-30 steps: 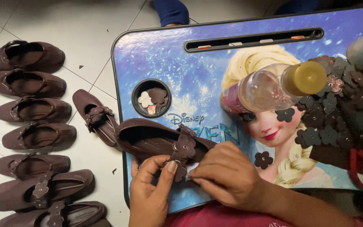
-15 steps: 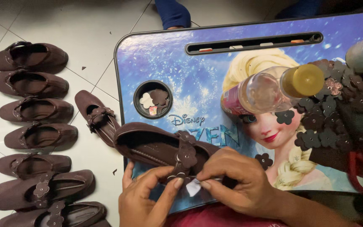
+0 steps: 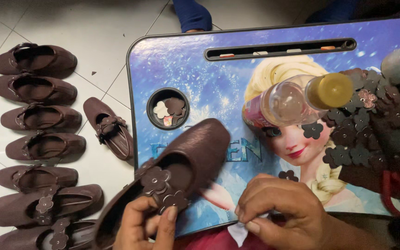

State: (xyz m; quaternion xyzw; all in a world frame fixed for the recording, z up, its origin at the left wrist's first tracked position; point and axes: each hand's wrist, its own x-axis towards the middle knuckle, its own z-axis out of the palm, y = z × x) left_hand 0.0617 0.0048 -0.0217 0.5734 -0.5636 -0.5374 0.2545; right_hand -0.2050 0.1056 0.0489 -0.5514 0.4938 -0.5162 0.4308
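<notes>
Left hand [image 3: 146, 227] closed around the heel end of a brown shoe [image 3: 181, 162], thumb pressed on the strap beside two flower-shaped trims [image 3: 156, 178]. Shoe stretching up and away from that grip, toe raised over the lap table [image 3: 200, 69], open mouth facing up, the flowers just above the thumb tip.

Right hand [image 3: 285, 210] curled low on the table's near edge, to the right of the shoe and apart from it, fingertips pinched narrow on a small white scrap [image 3: 239, 231] poking out beneath; how much of the scrap is held cannot be told.

Beyond the left grip, a round cup recess [image 3: 167, 109] in the table with a few flower pieces inside. Up and right of the right hand, a clear bottle [image 3: 297, 99] with a yellow cap lying on its side, and past it a heap of loose dark flower pieces [image 3: 362, 134] spread toward the table's right edge. One stray flower piece [image 3: 288, 176] just above the right knuckles.

Far left of the left hand, on the tiled floor [image 3: 98, 28], a column of matching brown shoes [image 3: 35, 106], with a single shoe [image 3: 109, 127] lying between that column and the table.
</notes>
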